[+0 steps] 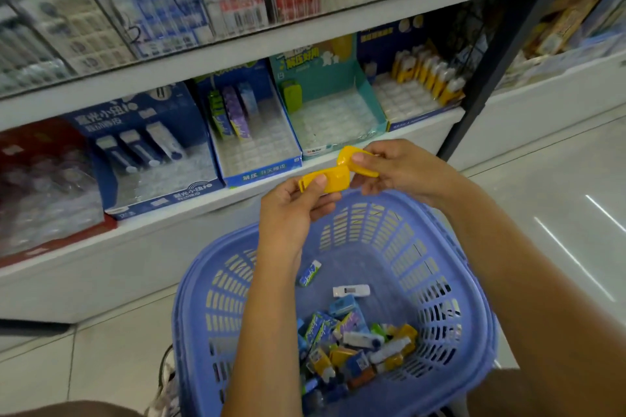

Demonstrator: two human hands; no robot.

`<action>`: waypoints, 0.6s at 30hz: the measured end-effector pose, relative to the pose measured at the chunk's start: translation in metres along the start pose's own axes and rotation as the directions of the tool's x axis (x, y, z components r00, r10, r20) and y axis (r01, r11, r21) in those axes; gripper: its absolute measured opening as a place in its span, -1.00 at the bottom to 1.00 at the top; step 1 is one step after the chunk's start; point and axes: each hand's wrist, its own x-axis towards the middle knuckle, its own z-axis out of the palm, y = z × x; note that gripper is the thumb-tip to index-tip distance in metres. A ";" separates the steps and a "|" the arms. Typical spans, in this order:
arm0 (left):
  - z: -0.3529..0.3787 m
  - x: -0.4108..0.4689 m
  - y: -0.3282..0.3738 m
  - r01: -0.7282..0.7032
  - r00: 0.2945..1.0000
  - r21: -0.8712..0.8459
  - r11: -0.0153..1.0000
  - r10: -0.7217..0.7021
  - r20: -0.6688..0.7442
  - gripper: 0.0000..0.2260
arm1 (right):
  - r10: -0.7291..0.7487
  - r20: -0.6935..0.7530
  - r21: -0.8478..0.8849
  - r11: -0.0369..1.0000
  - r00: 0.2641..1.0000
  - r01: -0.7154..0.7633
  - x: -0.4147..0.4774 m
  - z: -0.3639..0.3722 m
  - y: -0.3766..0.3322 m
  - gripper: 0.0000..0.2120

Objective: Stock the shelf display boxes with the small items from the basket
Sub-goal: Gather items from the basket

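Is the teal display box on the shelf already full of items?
No: the teal display box holds only one green item at its back left, with the rest of its clear tray bare.

Both hands, left point(294, 210) and right point(403, 170), are bare; forearms bare too, with no sleeves, rings or watch.

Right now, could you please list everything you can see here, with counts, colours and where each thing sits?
Basket: one, blue-purple, on the floor below the hands.
Small items: many, mixed colours, in the basket's bottom.
Yellow items: two, one per hand, above the basket.
Display boxes: at least four, blue and teal, lower shelf, partly filled.
Upper shelf: white, blurred packaged goods behind clear panels.
Left hand: holding one yellow item.
Right hand: holding the other.
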 end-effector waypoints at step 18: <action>-0.012 0.014 0.004 0.031 0.996 -0.475 0.879 -0.069 -0.062 -0.84 | -0.411 -0.221 -0.670 0.723 0.885 0.168 0.099 -0.018 -0.052 -0.65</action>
